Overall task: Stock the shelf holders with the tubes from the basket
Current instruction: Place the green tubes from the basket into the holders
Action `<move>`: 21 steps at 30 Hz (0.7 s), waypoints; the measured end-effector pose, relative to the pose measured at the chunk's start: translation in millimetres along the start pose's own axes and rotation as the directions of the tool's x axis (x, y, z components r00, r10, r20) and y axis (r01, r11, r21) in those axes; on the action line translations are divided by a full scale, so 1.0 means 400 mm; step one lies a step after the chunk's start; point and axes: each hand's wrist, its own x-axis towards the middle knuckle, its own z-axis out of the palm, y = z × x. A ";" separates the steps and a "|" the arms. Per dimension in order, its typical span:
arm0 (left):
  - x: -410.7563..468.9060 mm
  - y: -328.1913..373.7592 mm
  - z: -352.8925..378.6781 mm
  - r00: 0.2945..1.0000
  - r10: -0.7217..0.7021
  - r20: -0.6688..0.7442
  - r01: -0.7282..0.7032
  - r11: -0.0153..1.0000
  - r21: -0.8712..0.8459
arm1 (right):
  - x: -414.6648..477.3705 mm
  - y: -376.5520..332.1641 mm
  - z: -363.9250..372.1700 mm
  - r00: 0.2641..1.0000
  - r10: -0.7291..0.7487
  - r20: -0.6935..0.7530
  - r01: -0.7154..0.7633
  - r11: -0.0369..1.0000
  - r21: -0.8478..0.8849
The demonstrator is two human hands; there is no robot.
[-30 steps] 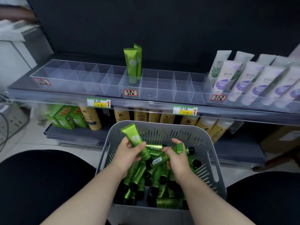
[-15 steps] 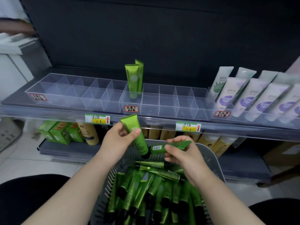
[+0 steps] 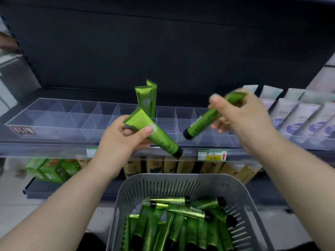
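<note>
Up from the basket [image 3: 126,189], we are raising both hands to the clear shelf holders [image 3: 72,120]. Our left hand [image 3: 119,140] is gripping one green tube [image 3: 154,136]; our right hand [image 3: 241,115] is pinching a second green tube [image 3: 204,122] above the compartments.

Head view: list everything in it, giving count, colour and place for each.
shelf holder: one, clear, divided into compartments, on the upper shelf
standing tubes: two, green, upright in the holder's middle
lilac tubes: several, white and purple, leaning at the shelf's right end
price tag: one clearly seen, green and yellow with a red arrow, on the shelf edge
bottles: a row, tan, on the lower shelf
boxes: a few, green, lower shelf, left
basket: one, grey, slotted, below the shelf
basket tubes: many, green, piled in the basket
tube in left hand: one, green, cap down
tube in right hand: one, green, cap down
left hand: grips its tube
right hand: grips its tube
</note>
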 end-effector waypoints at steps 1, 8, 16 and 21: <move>0.006 0.004 -0.006 1.000 0.000 -0.014 0.000 1.000 -0.024 | 0.036 -0.011 0.012 1.000 -0.022 -0.007 0.022 1.000 -0.003; 0.035 0.015 -0.038 0.997 0.020 -0.078 -0.028 0.994 -0.103 | 0.254 0.003 0.140 0.992 0.112 -0.051 -0.112 0.994 0.009; 0.050 0.022 -0.042 0.999 -0.004 -0.039 -0.003 0.985 -0.175 | 0.348 0.102 0.236 0.915 0.401 -0.039 -0.403 0.914 -0.045; 0.053 0.023 -0.035 0.999 -0.001 -0.043 -0.005 0.992 -0.124 | 0.366 0.125 0.249 0.922 0.384 0.040 -0.372 0.912 -0.173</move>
